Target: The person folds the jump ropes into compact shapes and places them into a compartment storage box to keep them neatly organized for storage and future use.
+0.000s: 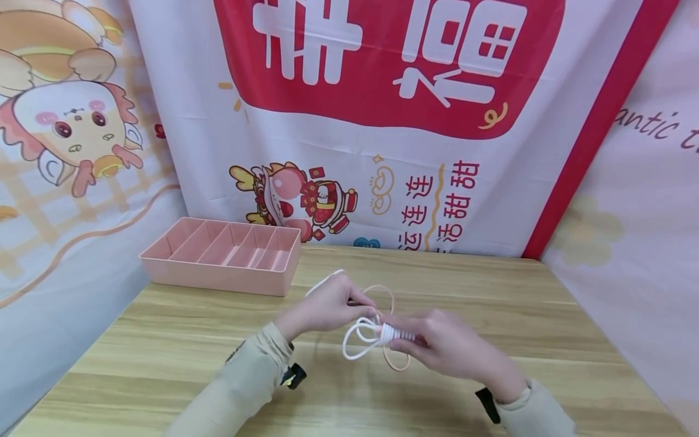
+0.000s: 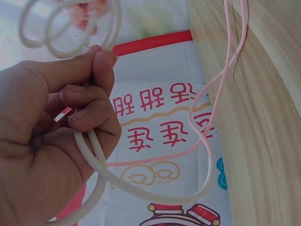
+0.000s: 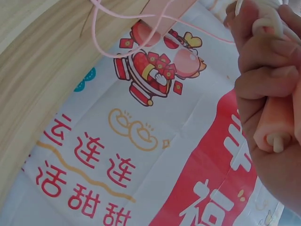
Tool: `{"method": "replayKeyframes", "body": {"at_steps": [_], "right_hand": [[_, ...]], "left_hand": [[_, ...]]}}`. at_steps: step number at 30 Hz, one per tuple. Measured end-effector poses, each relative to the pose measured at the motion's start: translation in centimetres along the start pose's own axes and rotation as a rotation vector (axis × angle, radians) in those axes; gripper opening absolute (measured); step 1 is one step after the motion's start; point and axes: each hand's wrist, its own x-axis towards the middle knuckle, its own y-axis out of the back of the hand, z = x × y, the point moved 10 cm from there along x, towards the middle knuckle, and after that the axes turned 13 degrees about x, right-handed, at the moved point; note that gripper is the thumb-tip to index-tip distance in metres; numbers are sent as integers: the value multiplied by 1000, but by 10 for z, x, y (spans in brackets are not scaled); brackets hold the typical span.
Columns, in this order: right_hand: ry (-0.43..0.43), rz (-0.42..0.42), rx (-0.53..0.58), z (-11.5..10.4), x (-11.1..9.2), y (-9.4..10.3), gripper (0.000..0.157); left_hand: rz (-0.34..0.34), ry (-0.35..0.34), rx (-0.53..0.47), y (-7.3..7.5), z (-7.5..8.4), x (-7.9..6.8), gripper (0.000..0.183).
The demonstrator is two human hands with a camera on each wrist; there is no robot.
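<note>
Rope (image 1: 388,334) is held above the table (image 1: 491,297), its turns wound round the handles (image 3: 274,123). These are gripped by the right hand (image 1: 445,341), presumably against unwinding; a free length is pinched by the left hand (image 1: 334,306), apparently for control.

Back cloth (image 1: 502,188): large white characters 幸 (image 1: 308,39) and 福 (image 1: 461,54) on a red patch (image 1: 377,79); below, turned sideways, two smaller red lines, 运连连 (image 1: 415,212) and 活甜甜 (image 1: 457,206), their beginnings incomplete. Both lines recur in the right wrist view. Right-hand cloth (image 1: 617,315): dark slanted lettering, "antic t" (image 1: 655,127), cut off by the frame's edge at right, its beginning also not visible.
</note>
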Motion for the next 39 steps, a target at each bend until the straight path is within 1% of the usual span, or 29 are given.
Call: {"method": "replayKeyframes", "body": {"at_steps": [4, 7, 10, 12, 14, 16, 17, 20, 23, 25, 29, 31, 36, 39], "right_hand": [[28, 24, -133, -4, 0, -5, 40], [29, 54, -173, -5, 0, -5, 37], [16, 80, -206, -4, 1, -6, 30], [12, 90, -242, -5, 0, -7, 24], [5, 97, -283, -4, 0, -8, 21], [-12, 107, -307, -3, 0, -10, 21], [-26, 114, -312, -1, 0, -10, 21], [-100, 143, -266, 6, 1, -9, 19], [-187, 189, -195, 17, 0, -6, 16], [-247, 227, -140, 25, -1, -3, 15], [-316, 319, -50, 35, -4, 7, 22], [-328, 365, -16, 38, -6, 13, 28], [-288, 458, 1, 34, -9, 29, 31], [-258, 496, -24, 27, -11, 37, 34]], "left_hand": [[18, -45, 47, -1, 10, 0, 10], [46, -86, 87, -1, 18, 0, 11], [84, -162, 129, -1, 29, 1, 12], [114, -234, 173, -2, 40, 1, 12], [142, -299, 234, -4, 50, 0, 10], [183, -348, 306, -4, 60, -1, 9], [195, -363, 339, -5, 64, -2, 8], [230, -380, 446, -6, 73, -4, 11], [270, -381, 531, -7, 79, -6, 16], [316, -384, 570, -6, 82, -7, 20], [419, -392, 530, 0, 83, -10, 28], [465, -388, 488, 4, 83, -12, 31], [579, -379, 345, 17, 81, -15, 33], [627, -377, 260, 23, 80, -16, 29]]}}
